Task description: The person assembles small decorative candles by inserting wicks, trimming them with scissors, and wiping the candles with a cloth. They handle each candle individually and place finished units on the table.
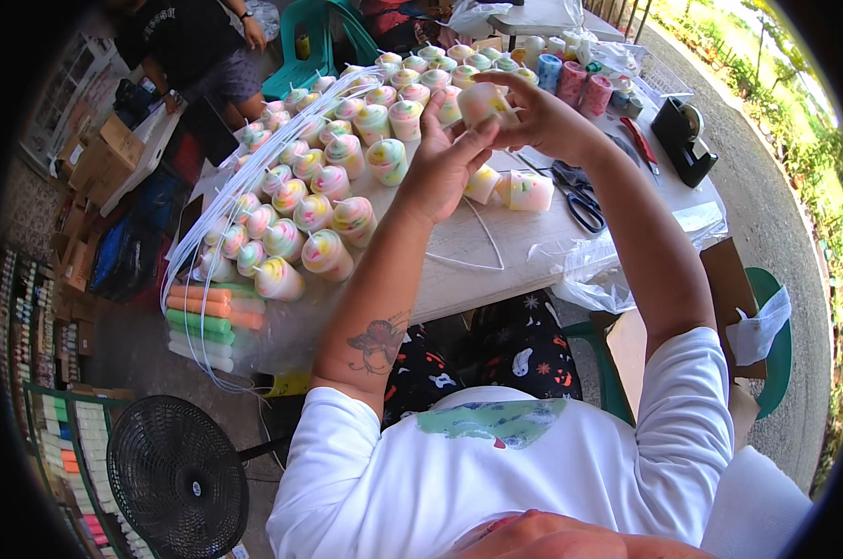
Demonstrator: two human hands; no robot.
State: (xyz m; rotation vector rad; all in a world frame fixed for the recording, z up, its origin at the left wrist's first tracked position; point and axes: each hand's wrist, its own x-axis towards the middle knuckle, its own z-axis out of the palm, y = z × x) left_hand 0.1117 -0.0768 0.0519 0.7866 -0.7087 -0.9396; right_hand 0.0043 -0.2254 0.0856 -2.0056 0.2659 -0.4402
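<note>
Above the table, both my hands hold one pale candle [480, 102] with yellow and pink patches, tilted on its side. My right hand [544, 119] is closed round its far and right side. The fingers of my left hand [437, 166] rise along its left side, and the thumb presses at its lower edge; part of that grip is hidden. Just below my hands, a small candle [481, 184] and another speckled candle [529, 191] lie on the white table [459, 291]. A thin white wick [482, 266] is bent on the tabletop near them.
Rows of swirled candles [354, 220] with wicks fill the table's left and far side. A long wick bundle [218, 212] arches over them, beside coloured candle sticks [200, 324]. To the right are scissors [584, 210], a tape dispenser [685, 140] and plastic wrap [594, 270]. A fan [177, 477] stands lower left; another person [193, 42] is behind.
</note>
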